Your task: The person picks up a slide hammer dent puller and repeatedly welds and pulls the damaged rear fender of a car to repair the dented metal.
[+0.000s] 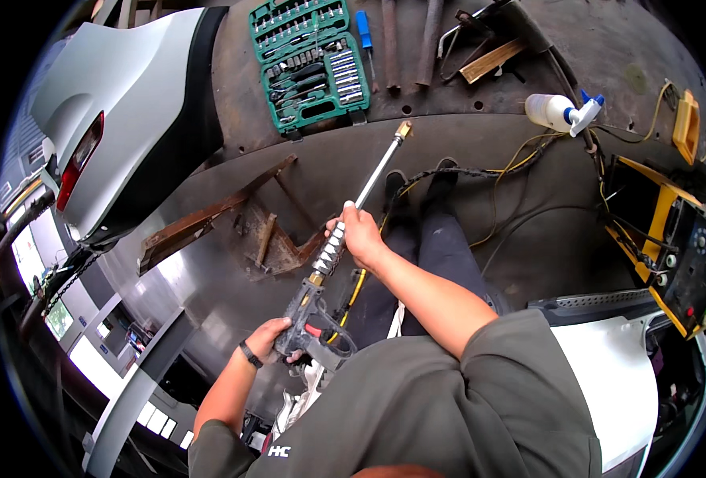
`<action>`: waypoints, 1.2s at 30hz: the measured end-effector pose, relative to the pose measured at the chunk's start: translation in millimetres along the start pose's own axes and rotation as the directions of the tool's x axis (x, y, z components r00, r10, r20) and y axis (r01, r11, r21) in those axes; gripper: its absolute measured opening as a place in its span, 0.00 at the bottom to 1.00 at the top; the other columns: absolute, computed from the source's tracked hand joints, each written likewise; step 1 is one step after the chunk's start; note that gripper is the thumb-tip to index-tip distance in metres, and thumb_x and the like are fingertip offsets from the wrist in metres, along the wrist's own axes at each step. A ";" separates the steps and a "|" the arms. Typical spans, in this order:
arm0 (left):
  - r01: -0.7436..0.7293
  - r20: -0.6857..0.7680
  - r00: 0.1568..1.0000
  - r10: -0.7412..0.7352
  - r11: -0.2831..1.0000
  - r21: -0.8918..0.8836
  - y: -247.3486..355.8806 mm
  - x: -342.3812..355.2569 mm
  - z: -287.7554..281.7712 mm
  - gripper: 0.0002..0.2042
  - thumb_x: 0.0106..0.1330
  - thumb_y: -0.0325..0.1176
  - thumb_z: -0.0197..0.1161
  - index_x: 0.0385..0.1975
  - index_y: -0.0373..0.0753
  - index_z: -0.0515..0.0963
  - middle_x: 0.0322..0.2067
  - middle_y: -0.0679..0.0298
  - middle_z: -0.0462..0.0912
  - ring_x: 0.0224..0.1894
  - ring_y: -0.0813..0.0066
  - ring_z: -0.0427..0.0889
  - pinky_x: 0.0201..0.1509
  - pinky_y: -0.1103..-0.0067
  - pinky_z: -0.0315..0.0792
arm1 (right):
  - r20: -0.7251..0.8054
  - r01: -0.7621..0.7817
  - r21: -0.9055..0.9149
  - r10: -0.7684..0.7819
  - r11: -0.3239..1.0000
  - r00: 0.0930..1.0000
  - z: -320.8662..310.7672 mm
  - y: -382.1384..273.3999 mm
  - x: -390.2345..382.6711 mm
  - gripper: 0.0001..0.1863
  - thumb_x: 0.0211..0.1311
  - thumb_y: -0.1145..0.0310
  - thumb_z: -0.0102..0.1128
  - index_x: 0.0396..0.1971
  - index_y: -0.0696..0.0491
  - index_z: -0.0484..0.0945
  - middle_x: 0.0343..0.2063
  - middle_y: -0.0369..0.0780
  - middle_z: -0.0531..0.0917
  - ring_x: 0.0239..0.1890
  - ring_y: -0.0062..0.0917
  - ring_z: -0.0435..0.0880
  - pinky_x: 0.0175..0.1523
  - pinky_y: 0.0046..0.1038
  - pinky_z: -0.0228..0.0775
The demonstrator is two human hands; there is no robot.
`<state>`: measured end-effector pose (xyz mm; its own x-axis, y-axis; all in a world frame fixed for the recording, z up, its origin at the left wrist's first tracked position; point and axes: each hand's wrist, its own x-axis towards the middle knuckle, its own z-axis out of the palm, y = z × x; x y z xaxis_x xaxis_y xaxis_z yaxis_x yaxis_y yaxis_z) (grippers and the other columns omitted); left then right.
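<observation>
A slide-hammer dent puller point(308, 307) slants across in front of me, with a dark gun-shaped body, a red trigger, a ridged silver sleeve, a chrome rod and a brass tip. My left hand point(267, 338), with a dark band on its wrist, is closed around the rear of the gun body; most of its fingers are hidden underneath. Farther up, my right hand point(361, 236) is wrapped around the upper end of the silver sleeve point(331, 248). The brass tip point(403, 131) points away from me, above the floor and touching nothing.
A silver car bumper point(130, 88) with a red light stands at left. Beyond the tip, a metal workbench point(449, 103) bears a green socket set point(309, 72), blue screwdriver point(363, 30) and spray bottle point(550, 110). Cables run toward a yellow-framed machine point(676, 239); a rusty frame point(233, 215) lies nearby.
</observation>
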<state>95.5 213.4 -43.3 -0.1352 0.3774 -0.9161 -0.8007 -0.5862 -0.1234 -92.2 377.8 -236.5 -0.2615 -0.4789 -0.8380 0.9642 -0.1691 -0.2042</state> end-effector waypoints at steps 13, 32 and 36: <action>0.019 0.123 0.992 -0.020 1.000 0.013 -5.7 4.7 -4.3 0.31 0.65 0.53 0.63 0.53 0.27 0.75 0.28 0.50 0.83 0.25 0.65 0.84 0.30 0.74 0.78 | 0.013 0.011 -0.226 -0.008 0.974 1.000 -6.6 -16.5 -18.2 0.26 0.79 0.53 0.39 0.30 0.59 0.76 0.24 0.41 0.82 0.25 0.24 0.80 0.34 0.29 0.74; -0.070 -0.049 0.995 0.082 0.975 0.210 -41.1 25.1 -12.5 0.21 0.66 0.43 0.64 0.50 0.31 0.79 0.31 0.61 0.85 0.28 0.74 0.83 0.34 0.80 0.78 | 0.091 0.149 -0.203 -0.133 0.968 0.987 -4.7 -1.8 -11.2 0.24 0.79 0.54 0.39 0.26 0.55 0.70 0.23 0.41 0.81 0.26 0.25 0.81 0.37 0.29 0.75; 0.043 -0.081 0.996 -0.039 0.998 0.052 -37.8 19.6 -32.0 0.24 0.64 0.40 0.64 0.55 0.28 0.75 0.33 0.55 0.85 0.30 0.67 0.85 0.33 0.76 0.79 | -0.064 -0.080 -0.218 0.067 0.973 0.996 -3.6 28.4 17.2 0.23 0.77 0.53 0.42 0.28 0.56 0.71 0.24 0.42 0.82 0.26 0.27 0.81 0.35 0.32 0.76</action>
<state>141.8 220.0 -68.8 -0.0562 0.3408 -0.9384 -0.8349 -0.5314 -0.1430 -69.2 367.9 -258.5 -0.1926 -0.4329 -0.8806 0.9683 0.0614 -0.2420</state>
